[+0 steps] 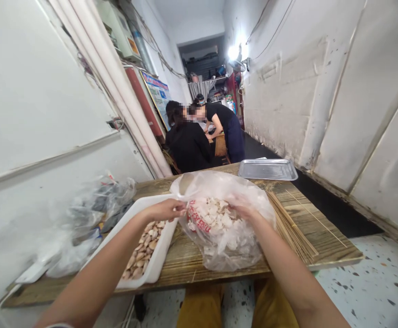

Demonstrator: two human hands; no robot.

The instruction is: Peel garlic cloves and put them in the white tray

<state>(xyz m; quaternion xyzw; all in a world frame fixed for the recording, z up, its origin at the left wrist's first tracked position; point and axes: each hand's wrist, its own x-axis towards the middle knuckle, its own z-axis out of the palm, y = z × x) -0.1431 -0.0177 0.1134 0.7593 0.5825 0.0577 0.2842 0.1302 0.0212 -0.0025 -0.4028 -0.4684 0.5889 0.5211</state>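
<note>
A clear plastic bag stands wide-mouthed on the wooden table, filled with pale, thin, irregular pieces. Red lettering shows on its near left part. With fingers pinched together, my left hand holds the bag's left edge. At the right of the opening is my right hand, reaching over the pale pieces; its fingers are blurred and partly hidden, so their grip cannot be made out. Beneath my left forearm sits a white plastic tray of small brownish-white pieces, clam-like or clove-like in shape.
Thin wooden skewers lie to the bag's right on the table. A metal tray rests at the far right edge. Crumpled plastic bags are heaped at left by the wall. Several people are further back.
</note>
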